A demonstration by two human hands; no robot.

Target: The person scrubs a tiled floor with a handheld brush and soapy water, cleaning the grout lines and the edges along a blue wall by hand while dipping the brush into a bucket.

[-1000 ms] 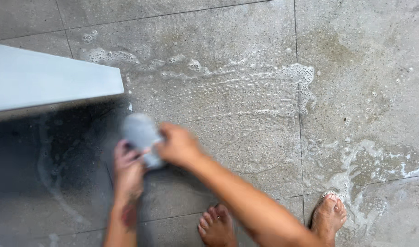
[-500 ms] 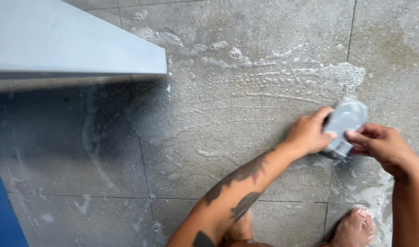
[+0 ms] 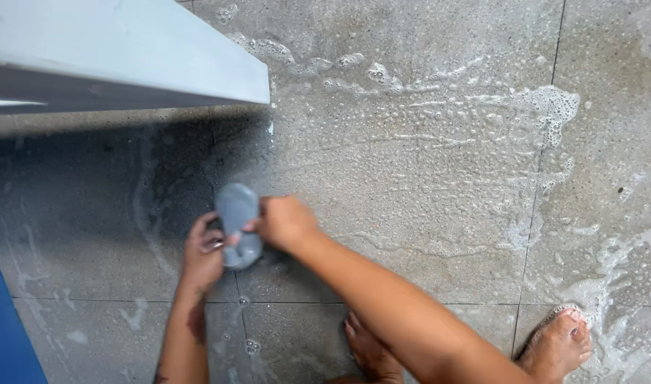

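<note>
Hands, L (image 3: 201, 256) & R (image 3: 283, 222), both gripping grey brush (image 3: 238, 224) on wet floor (image 3: 425, 178).

No pkgs, labels, signs or screens anywhere in my view rn. Nothing printed shows on the surfaces around me either, afaict.

I see a grey tiled floor (image 3: 425, 178), wet, with white soap foam (image 3: 539, 107) streaked across it; my bare feet (image 3: 556, 345) stand on it.
</note>
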